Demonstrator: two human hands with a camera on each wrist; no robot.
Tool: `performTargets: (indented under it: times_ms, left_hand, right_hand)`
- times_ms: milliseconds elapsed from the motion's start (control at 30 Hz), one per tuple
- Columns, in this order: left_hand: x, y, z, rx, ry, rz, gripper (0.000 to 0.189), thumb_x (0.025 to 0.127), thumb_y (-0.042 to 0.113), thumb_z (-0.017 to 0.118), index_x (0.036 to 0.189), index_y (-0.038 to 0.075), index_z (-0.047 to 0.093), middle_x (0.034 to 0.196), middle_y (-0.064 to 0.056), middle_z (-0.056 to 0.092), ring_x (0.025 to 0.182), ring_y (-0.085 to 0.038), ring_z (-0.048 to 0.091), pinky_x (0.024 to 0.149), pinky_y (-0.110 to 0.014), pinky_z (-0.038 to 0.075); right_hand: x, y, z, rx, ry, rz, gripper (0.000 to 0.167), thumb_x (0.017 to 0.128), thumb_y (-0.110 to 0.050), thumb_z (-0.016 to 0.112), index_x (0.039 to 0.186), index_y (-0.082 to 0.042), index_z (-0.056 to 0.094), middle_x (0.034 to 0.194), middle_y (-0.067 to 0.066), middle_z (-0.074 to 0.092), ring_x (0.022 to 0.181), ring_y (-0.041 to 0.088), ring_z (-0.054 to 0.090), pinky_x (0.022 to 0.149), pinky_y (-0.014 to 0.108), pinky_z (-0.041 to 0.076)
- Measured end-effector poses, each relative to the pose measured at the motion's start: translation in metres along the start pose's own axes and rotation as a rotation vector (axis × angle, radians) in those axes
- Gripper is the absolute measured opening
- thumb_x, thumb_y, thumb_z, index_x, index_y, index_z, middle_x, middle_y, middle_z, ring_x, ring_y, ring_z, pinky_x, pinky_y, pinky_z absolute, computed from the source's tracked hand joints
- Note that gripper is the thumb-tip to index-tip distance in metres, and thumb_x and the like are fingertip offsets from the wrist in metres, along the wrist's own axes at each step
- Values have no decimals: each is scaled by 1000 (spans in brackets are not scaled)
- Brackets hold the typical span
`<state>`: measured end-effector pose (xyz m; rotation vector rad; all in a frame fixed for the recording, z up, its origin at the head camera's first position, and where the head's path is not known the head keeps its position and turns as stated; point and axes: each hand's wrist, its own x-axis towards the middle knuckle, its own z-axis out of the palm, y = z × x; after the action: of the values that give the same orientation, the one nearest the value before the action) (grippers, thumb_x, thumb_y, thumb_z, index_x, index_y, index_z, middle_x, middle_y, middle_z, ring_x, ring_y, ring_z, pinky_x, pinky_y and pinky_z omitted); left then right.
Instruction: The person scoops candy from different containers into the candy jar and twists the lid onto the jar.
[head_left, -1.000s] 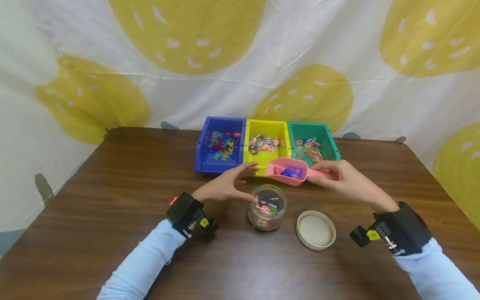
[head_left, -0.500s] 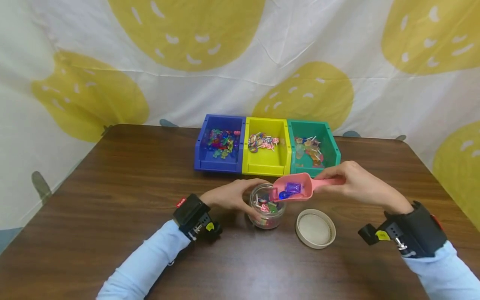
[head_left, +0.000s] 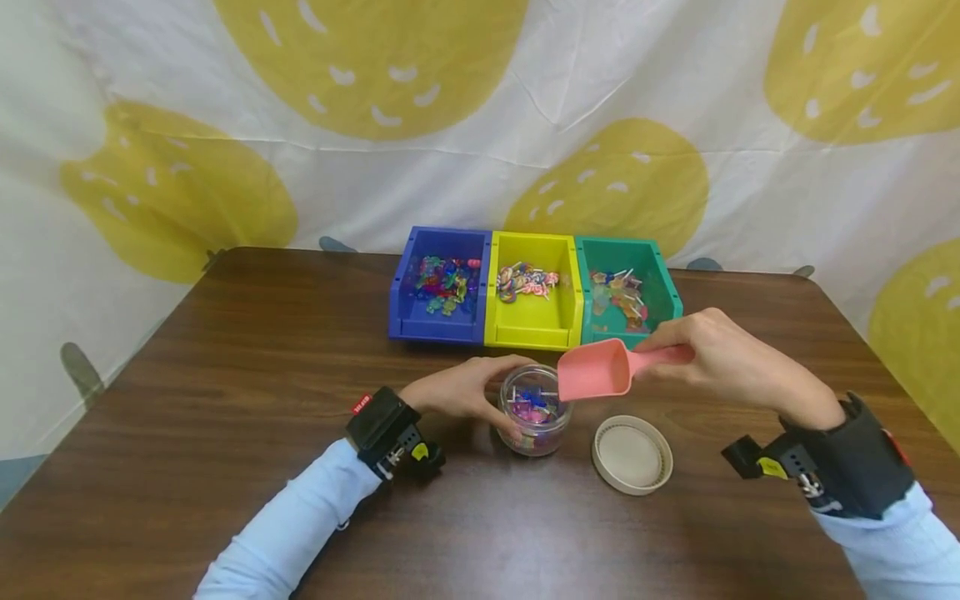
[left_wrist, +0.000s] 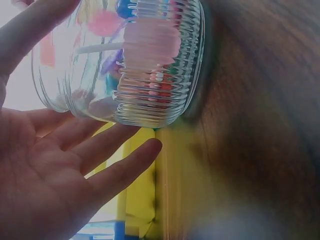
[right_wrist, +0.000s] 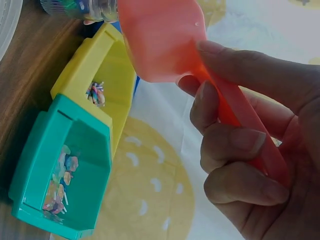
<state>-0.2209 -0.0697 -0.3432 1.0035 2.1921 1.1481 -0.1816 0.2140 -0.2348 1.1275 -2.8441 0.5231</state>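
Observation:
A glass jar point(head_left: 534, 425) with small colourful pieces and lollipop-like charms in it stands upright on the table. My left hand point(head_left: 463, 390) holds it from the left, thumb at the near side and fingers around the far side. In the left wrist view the jar's ribbed lower wall point(left_wrist: 155, 65) shows charms through the glass. My right hand point(head_left: 705, 358) grips the handle of a pink scoop point(head_left: 596, 371), fingers curled round it in the right wrist view. The scoop's bowl is bare inside and tilted, its lip overlapping the jar's right rim in the head view.
Three joined bins stand behind the jar: blue point(head_left: 441, 330), yellow point(head_left: 531, 337) and green point(head_left: 663, 292), each holding small charms. A round whitish lid point(head_left: 632, 455) lies on the brown table point(head_left: 262, 375) right of the jar. A patterned cloth point(head_left: 450, 183) hangs behind the table.
My left hand has closed in on the jar and taken hold of it. The scoop has moved over the jar's rim and tipped; its purple and blue pieces are now in the jar.

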Motion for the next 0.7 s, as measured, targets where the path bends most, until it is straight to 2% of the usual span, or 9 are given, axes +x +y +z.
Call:
performTargets:
  times_ms: [200, 533, 700]
  left_hand:
    - [0, 0, -1, 26, 0, -5, 75, 72, 23, 75, 134, 11, 35, 126, -5, 50, 119, -19, 43, 99, -37, 35]
    - [-4, 1, -5, -2, -31, -8, 74, 74, 23, 73, 136, 10, 33, 131, -5, 46, 124, -20, 38, 100, -38, 34]
    - [-11, -2, -11, 29, 20, -36, 68, 79, 31, 67, 136, 11, 35, 135, -5, 42, 125, -19, 37, 98, -39, 36]
  right_hand:
    - [1, 0, 1, 11, -9, 16, 18, 72, -14, 73, 86, -4, 70, 62, -9, 54, 55, 6, 41, 48, 18, 36]
    - [0, 9, 3, 68, -70, 63, 19, 75, -13, 71, 91, -4, 70, 66, -7, 57, 59, 7, 43, 49, 19, 37]
    - [4, 14, 5, 150, -94, 63, 21, 79, -18, 67, 95, -4, 69, 67, -6, 56, 59, 7, 43, 51, 20, 38]
